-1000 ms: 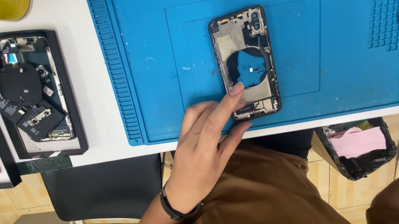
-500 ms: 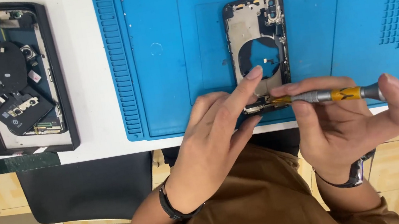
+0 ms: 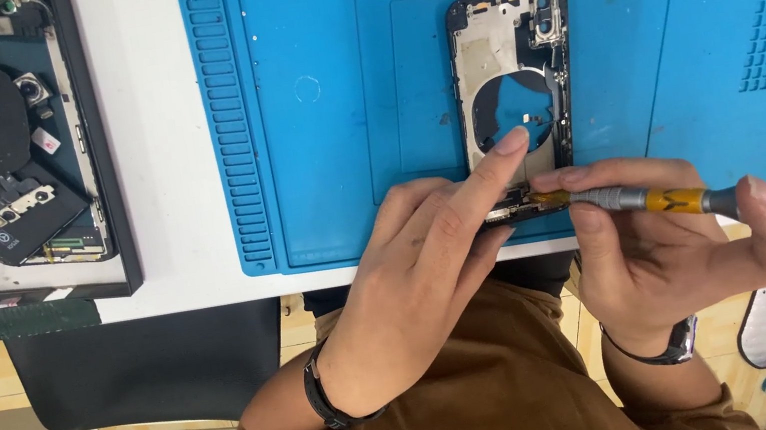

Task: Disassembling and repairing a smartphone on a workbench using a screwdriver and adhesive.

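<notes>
In the head view, a stripped phone frame lies lengthwise on the blue work mat, its lower end near the mat's front edge, close to the front edge of the white bench. The frame is a dark rim around a bare metal chassis, with a large round cut-out in the middle through which the blue of the mat shows, and a camera housing in its upper right corner. Its lower end is mostly hidden under the fingers.

The left hand rests on that lower end, its forefinger stretched out flat across the chassis to the rim of the round cut-out, the other fingers curled down against the frame's bottom edge. The right hand grips a slim screwdriver with a silver and yellow shaft, thumb and fingers closed around it, the tip lying at the frame's bottom end just beside the left fingers.

At the bench's left edge, a black tray holds another opened phone with dark parts.
</notes>
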